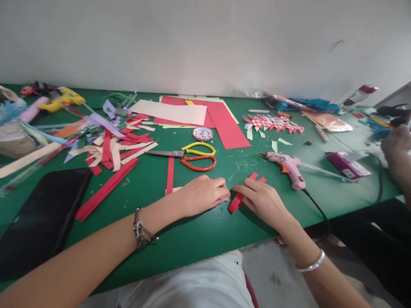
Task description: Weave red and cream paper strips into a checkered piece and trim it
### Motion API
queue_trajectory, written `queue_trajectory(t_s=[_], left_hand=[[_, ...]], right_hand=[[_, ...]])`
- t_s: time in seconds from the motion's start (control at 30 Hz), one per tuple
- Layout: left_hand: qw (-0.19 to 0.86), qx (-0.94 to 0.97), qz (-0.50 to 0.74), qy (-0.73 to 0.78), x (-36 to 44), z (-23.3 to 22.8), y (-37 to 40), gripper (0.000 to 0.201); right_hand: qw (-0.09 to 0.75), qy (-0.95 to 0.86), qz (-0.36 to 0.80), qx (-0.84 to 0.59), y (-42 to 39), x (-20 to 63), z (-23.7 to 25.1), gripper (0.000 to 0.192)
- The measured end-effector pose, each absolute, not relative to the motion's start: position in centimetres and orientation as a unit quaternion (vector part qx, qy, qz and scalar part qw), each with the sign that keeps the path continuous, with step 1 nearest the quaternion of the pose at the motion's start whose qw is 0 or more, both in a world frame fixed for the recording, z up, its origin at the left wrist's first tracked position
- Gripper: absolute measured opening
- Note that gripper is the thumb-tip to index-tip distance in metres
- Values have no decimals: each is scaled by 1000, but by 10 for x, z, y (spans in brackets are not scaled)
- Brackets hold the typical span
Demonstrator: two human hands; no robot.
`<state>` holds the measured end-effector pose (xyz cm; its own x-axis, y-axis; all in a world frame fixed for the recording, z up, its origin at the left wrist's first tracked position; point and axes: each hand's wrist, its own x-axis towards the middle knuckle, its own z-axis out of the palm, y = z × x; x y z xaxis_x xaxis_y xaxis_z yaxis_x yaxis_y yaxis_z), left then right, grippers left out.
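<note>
My right hand [265,199] rests low over the green table with its fingers closed on a folded red paper strip [236,202]; more red strip ends show beyond the fingers. My left hand [205,194] lies just left of it, fingers curled together; whatever they hold, if anything, is hidden. Behind the left hand are scissors [179,154] with one yellow and one orange handle, blades pointing left. A red strip [170,177] runs down from under them and meets a cream strip [176,189] partly covered by the left hand.
Cut paper strips [109,149] pile up at left, above a black phone [45,214]. Red sheets [227,128] and a round patterned tin [203,134] lie behind. Right stand a woven red-white piece [272,123], a corded pink glue gun [290,167] and another person's hand [398,149].
</note>
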<state>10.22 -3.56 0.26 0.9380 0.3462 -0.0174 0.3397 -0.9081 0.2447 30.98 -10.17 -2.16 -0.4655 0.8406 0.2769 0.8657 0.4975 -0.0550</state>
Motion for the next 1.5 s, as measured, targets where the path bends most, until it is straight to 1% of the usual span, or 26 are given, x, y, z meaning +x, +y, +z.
queue_trajectory(t_s=[0.07, 0.17, 0.27, 0.5, 0.63, 0.83, 0.97, 1.1, 1.3, 1.43, 1.5], left_hand=[[114, 978, 17, 171, 102, 1, -35, 19], [116, 979, 26, 167, 102, -1, -34, 20], [117, 978, 16, 171, 102, -1, -35, 20], [80, 983, 5, 167, 102, -1, -35, 19], [63, 987, 12, 149, 103, -2, -33, 18], [70, 986, 6, 151, 104, 0, -32, 17], [81, 983, 7, 163, 104, 1, -34, 20], [119, 976, 27, 180, 102, 1, -36, 14], [224, 953, 68, 190, 98, -1, -35, 10], [280, 935, 88, 199, 97, -2, -35, 8], [302, 927, 97, 198, 96, -3, -35, 9]], right_hand=[[120, -853, -72, -503, -105, 309, -23, 23], [121, -846, -103, -509, -108, 307, -24, 22], [123, -844, -109, -511, -109, 304, -25, 22], [136, -838, -37, -527, -109, 296, -22, 14], [160, -832, 3, -531, -108, 295, -21, 22], [185, -821, 59, -537, -109, 293, -22, 20], [193, -835, 81, -508, -106, 289, -20, 21], [215, -841, 121, -481, -100, 287, -14, 21], [280, -813, 188, -475, -96, 284, -13, 15], [293, -809, 216, -461, -97, 285, -15, 10], [295, -808, 220, -460, -98, 286, -16, 11]])
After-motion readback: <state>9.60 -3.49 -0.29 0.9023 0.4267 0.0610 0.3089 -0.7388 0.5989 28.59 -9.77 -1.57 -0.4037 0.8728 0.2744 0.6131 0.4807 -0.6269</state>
